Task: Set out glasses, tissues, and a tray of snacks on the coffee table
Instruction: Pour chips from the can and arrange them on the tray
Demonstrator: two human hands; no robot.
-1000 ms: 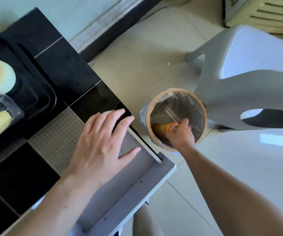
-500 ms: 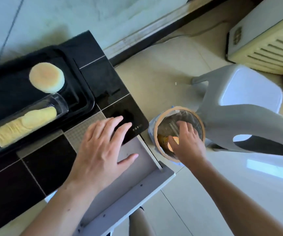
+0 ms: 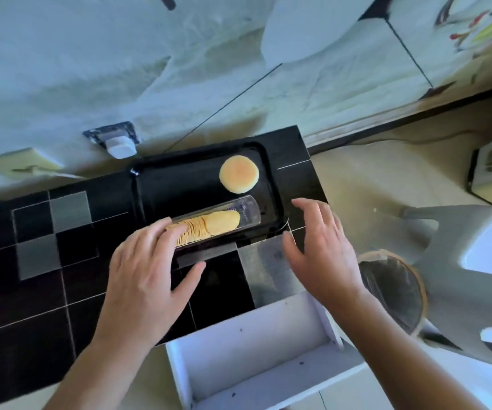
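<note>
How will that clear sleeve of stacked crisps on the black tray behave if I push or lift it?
The clear sleeve looks like thin, smooth plastic, so it will probably flex and slide easily on the glossy black tray. The crisps are thin and likely break if squeezed. It seems light; the left hand could probably lift it alone.

The worktop (image 3: 70, 291) is glossy black with a checker pattern of grey squares and thin pale lines. The tray (image 3: 179, 179) is plain black. The round cake (image 3: 238, 178) is pale yellow with a tan centre. The stacked crisps (image 3: 209, 227) are yellow inside a clear tube (image 3: 247, 213). The open drawer (image 3: 256, 350) is white. The waste bin (image 3: 392, 291) has a tan rim and a dark liner. The stool (image 3: 475, 261) is grey-white.
</note>
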